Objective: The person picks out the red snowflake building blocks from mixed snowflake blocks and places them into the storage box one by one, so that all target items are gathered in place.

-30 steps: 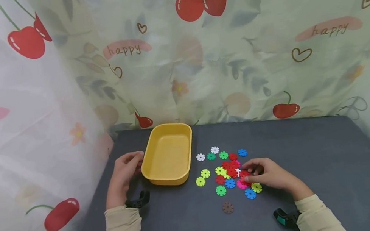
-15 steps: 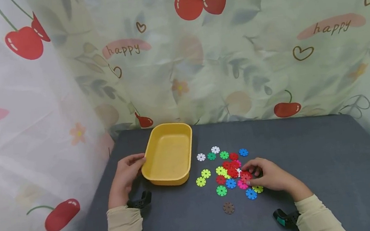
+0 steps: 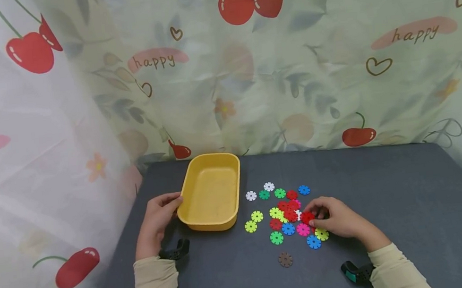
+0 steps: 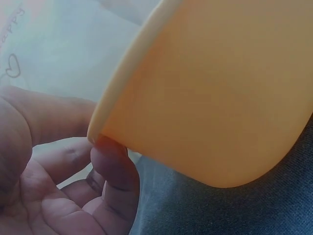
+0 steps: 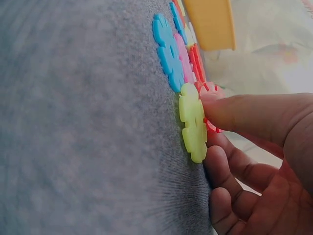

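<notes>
My left hand (image 3: 159,218) pinches the near-left rim of a yellow plastic tub (image 3: 211,194). In the left wrist view the thumb lies at the rim (image 4: 115,88) with curled fingers beneath it. On the right, my right hand (image 3: 332,215) pinches a red notched building disc (image 3: 307,217) between thumb and fingers. The right wrist view shows this red disc (image 5: 211,90) tilted up behind a yellow-green disc (image 5: 193,122). Just left of the fingertips lie a pink disc (image 3: 303,229) and a small heap of red discs (image 3: 290,214). A blue disc (image 3: 313,242) is nearer the front.
Several more notched discs are spread over the dark cloth-covered table (image 3: 391,201). White discs (image 3: 251,196) and green ones lie farther back, and a brown disc (image 3: 285,259) sits alone in front. A printed curtain (image 3: 292,84) hangs behind the table.
My left fingers have moved right onto the tub's rim. The right thumb and fingers have closed on a red disc and tilted it up, uncovering the pink disc beside it.
</notes>
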`<state>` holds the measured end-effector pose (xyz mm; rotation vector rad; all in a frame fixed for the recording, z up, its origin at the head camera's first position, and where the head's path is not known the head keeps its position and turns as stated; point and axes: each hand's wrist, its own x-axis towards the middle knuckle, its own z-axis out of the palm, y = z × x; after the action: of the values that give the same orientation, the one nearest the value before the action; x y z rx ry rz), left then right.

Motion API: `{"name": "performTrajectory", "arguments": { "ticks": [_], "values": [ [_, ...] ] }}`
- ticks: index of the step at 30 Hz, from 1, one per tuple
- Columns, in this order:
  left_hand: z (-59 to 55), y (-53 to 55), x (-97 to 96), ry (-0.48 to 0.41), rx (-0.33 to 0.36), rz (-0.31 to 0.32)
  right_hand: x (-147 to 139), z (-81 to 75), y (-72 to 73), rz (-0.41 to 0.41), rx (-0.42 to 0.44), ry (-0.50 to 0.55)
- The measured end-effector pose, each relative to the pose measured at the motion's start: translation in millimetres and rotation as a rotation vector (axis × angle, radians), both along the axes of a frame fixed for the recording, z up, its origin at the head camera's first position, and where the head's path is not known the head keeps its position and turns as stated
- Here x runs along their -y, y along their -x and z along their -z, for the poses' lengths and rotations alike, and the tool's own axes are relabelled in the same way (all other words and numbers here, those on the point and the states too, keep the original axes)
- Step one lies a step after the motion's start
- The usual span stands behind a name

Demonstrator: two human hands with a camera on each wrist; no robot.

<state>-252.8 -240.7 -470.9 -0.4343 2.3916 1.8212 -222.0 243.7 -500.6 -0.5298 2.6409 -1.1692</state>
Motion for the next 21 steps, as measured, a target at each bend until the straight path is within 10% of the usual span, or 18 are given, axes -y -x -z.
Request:
{"name": "performTrajectory", "arguments": {
  "ticks": [21],
  "values": [
    [1.7, 0.3, 1.0, -0.017, 0.006, 0.016, 0.8, -8.4, 2.6, 0.090, -0.046, 0.201]
  ]
}}
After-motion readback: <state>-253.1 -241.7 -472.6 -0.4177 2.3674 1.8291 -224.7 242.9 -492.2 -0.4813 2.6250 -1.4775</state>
